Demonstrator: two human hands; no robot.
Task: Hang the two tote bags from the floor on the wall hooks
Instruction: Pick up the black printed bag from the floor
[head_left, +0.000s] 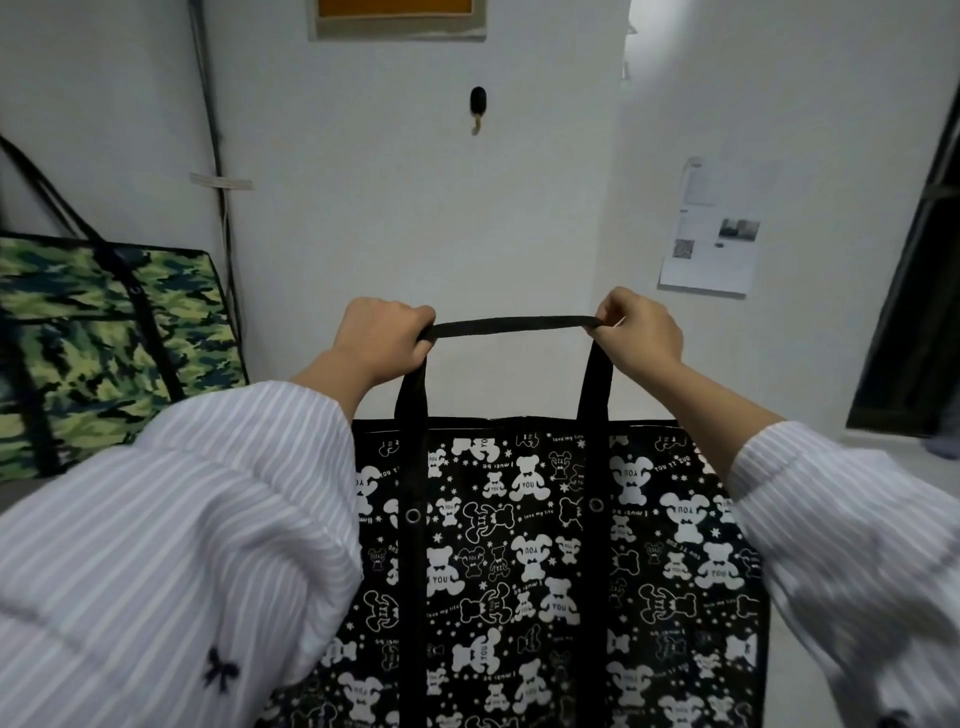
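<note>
Left hand (382, 340) and right hand (640, 328) have fingers clamped on the strap (511, 326) of the bear-print bag (524, 561), held below the empty wall hook (478, 106). Camouflage bag (104, 332) appears already hung at left; one hanging remains

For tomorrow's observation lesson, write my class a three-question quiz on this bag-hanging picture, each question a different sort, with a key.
1. True or false: both hands grip the bear-print bag's strap.
2. Multiple choice: the wall hook is A) bare, B) holding a bag, C) hidden.
3. Which bag hangs at the left?

Key:
1. True: left hand and right hand hold its ends.
2. A.
3. The camouflage bag.
</note>
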